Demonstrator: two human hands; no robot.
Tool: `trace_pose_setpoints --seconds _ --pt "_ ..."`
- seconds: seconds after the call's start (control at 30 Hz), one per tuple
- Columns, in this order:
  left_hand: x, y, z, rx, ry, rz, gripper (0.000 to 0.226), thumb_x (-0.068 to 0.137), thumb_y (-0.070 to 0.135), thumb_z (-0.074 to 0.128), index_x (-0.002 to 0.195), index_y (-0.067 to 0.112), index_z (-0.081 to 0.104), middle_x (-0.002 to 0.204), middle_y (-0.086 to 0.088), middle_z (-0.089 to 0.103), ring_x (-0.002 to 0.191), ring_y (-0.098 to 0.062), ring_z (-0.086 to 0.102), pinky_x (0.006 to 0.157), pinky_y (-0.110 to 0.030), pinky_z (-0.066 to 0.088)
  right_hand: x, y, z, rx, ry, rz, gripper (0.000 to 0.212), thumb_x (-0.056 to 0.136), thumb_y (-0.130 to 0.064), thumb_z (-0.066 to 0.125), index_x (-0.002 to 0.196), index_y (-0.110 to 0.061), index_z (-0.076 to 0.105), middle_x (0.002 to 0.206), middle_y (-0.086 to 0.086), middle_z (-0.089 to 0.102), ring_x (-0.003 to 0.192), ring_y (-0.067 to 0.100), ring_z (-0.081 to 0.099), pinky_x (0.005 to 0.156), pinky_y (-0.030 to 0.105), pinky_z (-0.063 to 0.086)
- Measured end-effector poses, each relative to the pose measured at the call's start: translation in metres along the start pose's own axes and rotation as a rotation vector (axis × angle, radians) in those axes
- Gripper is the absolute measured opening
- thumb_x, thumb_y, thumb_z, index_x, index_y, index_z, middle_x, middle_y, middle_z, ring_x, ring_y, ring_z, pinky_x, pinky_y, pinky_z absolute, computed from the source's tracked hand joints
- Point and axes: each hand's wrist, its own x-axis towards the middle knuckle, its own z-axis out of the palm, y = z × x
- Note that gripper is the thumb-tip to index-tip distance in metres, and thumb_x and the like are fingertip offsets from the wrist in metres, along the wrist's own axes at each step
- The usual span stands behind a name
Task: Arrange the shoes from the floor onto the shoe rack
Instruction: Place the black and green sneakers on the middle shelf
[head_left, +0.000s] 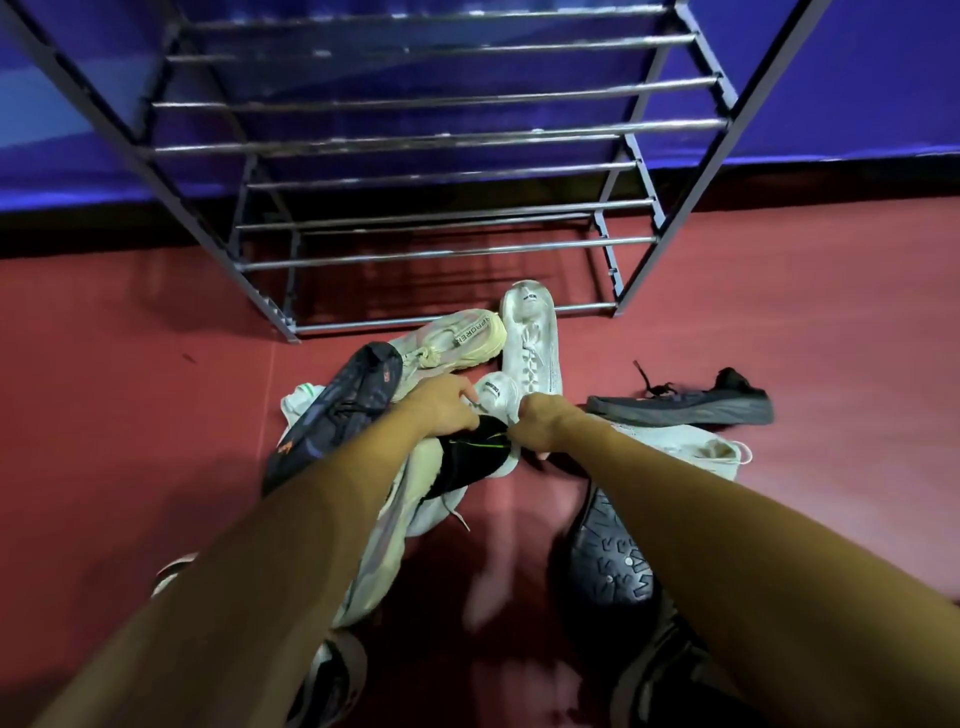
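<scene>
A pile of shoes lies on the red floor in front of a metal shoe rack whose bars carry nothing. My left hand and my right hand both grip a black-and-white shoe in the middle of the pile, fingers curled at its collar. Beyond the hands lie a white lace-up sneaker and a cream sneaker. A dark patterned shoe lies to the left under my left forearm.
A dark shoe lies on its side at the right. A white shoe sits just behind my right forearm, and a black sole faces up below it. A blue wall stands behind the rack.
</scene>
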Motion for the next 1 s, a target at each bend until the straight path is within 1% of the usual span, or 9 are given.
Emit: trace_pose_setpoints --seconds 0.13,0.23,0.3,0.47,0.63,0.77,0.83,0.93,1.0 --pt "0.015 -0.001 0.013 -0.040 0.000 -0.004 0.034 0.083 0.016 0.070 0.116 0.020 0.068 0.115 0.001 0.057 0.101 -0.019 0.057 0.081 -0.022 0.044 0.015 -0.003 0.024 0.101 0.000 0.037 0.022 0.094 -0.029 0.054 0.095 -0.008 0.061 0.075 0.007 0.064 0.062 0.020 0.059 0.051 0.024 0.041" --pt "0.020 -0.002 0.019 0.007 0.001 0.000 0.032 0.086 0.010 0.065 0.117 0.016 0.069 0.118 -0.005 0.061 0.107 -0.024 0.060 0.081 -0.024 0.045 0.019 -0.006 0.027 0.154 0.036 0.053 0.032 0.094 -0.030 0.057 0.113 -0.005 0.061 0.104 0.013 0.067 0.088 0.028 0.063 0.069 0.029 0.047" --pt "0.019 -0.001 0.018 0.065 0.004 0.009 0.029 0.086 0.011 0.064 0.114 0.016 0.070 0.120 -0.008 0.063 0.109 -0.027 0.061 0.085 -0.028 0.048 0.018 -0.008 0.025 0.155 0.071 0.051 0.033 0.093 -0.030 0.059 0.116 -0.006 0.061 0.108 0.012 0.063 0.102 0.030 0.063 0.074 0.031 0.046" --pt "0.000 0.004 -0.001 0.184 0.035 0.037 0.019 0.081 0.024 0.067 0.096 0.029 0.057 0.116 -0.006 0.062 0.100 -0.028 0.060 0.081 -0.031 0.049 0.003 -0.017 0.011 0.157 0.109 -0.018 0.017 0.088 -0.027 0.059 0.096 -0.012 0.057 0.108 0.014 0.067 0.088 0.025 0.054 0.071 0.029 0.042" --pt "-0.028 0.019 -0.023 0.344 0.034 0.058 0.032 0.083 0.024 0.064 0.114 0.029 0.060 0.124 -0.005 0.059 0.109 -0.027 0.058 0.087 -0.032 0.050 -0.032 -0.023 -0.007 0.186 0.182 -0.092 0.018 0.087 -0.023 0.061 0.100 -0.011 0.059 0.099 0.010 0.065 0.090 0.025 0.057 0.074 0.030 0.045" --pt "-0.054 0.023 -0.045 0.399 0.108 0.105 0.042 0.090 0.029 0.060 0.132 0.028 0.056 0.135 -0.007 0.057 0.121 -0.030 0.054 0.094 -0.033 0.046 -0.060 -0.042 -0.036 0.047 0.234 -0.174 0.030 0.091 -0.030 0.060 0.111 -0.007 0.060 0.110 0.012 0.066 0.103 0.030 0.059 0.078 0.030 0.044" --pt "-0.073 0.026 -0.062 0.392 0.136 0.111 0.045 0.090 0.031 0.060 0.135 0.030 0.054 0.135 -0.007 0.059 0.119 -0.030 0.056 0.092 -0.032 0.046 -0.083 -0.057 -0.058 -0.042 0.260 -0.207 0.036 0.094 -0.032 0.055 0.119 -0.006 0.061 0.114 0.012 0.064 0.109 0.030 0.059 0.084 0.030 0.043" --pt "-0.104 0.030 -0.097 0.371 0.198 0.104 0.041 0.082 0.037 0.063 0.123 0.038 0.059 0.123 -0.002 0.064 0.105 -0.029 0.064 0.086 -0.033 0.052 -0.111 -0.082 -0.095 -0.182 0.340 -0.275 0.030 0.092 -0.028 0.053 0.114 -0.012 0.064 0.113 0.011 0.065 0.105 0.031 0.060 0.082 0.031 0.044" --pt "-0.125 0.030 -0.125 0.409 0.252 0.110 0.034 0.078 0.041 0.063 0.112 0.039 0.061 0.119 0.001 0.067 0.104 -0.027 0.064 0.087 -0.037 0.053 -0.129 -0.103 -0.117 -0.237 0.372 -0.344 0.036 0.091 -0.027 0.053 0.124 -0.018 0.064 0.125 0.009 0.066 0.111 0.029 0.061 0.085 0.031 0.049"
